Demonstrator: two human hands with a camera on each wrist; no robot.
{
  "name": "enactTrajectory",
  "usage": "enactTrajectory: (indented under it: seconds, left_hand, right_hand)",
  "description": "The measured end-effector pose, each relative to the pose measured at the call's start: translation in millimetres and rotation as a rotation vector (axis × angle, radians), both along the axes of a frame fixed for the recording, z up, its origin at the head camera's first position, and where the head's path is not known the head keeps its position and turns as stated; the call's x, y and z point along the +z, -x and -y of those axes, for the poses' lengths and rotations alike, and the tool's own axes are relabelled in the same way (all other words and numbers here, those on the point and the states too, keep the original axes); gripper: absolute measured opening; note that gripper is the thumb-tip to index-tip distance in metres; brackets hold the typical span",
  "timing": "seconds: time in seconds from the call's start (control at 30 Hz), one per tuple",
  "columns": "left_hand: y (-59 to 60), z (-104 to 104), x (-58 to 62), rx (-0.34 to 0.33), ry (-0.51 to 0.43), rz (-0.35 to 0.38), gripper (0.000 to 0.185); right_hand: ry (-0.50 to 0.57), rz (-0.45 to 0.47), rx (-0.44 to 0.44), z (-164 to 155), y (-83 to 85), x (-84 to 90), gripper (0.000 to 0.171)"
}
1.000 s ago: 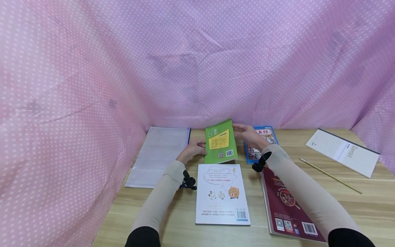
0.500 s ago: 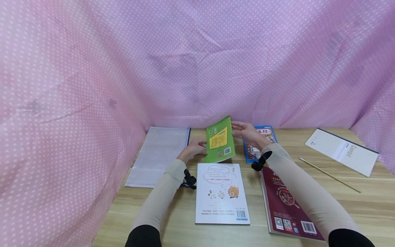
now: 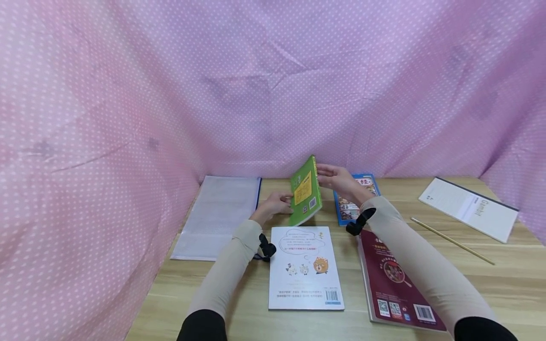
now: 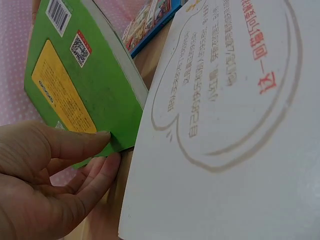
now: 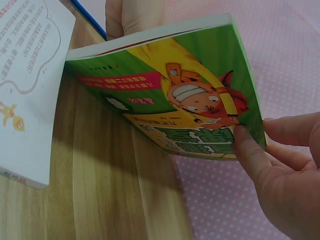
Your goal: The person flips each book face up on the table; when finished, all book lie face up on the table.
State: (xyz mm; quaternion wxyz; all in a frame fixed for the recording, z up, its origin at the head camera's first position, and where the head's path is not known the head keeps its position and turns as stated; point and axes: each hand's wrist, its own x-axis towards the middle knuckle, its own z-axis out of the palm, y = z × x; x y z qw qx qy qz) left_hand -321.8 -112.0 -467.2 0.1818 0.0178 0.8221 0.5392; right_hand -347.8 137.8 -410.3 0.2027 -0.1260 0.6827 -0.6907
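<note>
Head view: green book [image 3: 305,192] seemingly tilted steeper than before.

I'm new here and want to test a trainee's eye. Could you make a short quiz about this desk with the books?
1. True or false: the green book lies flat on the table.
2. Which hand holds the green book's top edge? A) left hand B) right hand
3. What thin thing lies between the dark red book and the white notebook?

Key: 1. False, it is tilted up on its edge. 2. B. 3. A pencil.
</note>
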Motion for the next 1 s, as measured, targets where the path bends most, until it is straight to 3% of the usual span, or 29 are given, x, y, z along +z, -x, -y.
enactTrajectory:
  seconds: [0.67, 0.9, 1.0]
  left_hand:
    - [-3.6, -7, -0.4, -0.045, -0.092, 0.012, 0.068]
    - [-5.3, -1, 13.1, -0.069, -0.319, 0.115, 0.062]
    - [-3.8, 2, 23.7, -0.080, -0.339, 0.123, 0.058]
  right_hand:
    - [-0.014, -0.028, 0.045, 18, -6.0, 1.5, 0.061]
    - [-0.016, -0.045, 0.081, 21, -6.9, -1.9, 0.061]
    - [-0.031, -0.052, 0.091, 24, -5.4, -4.6, 0.061]
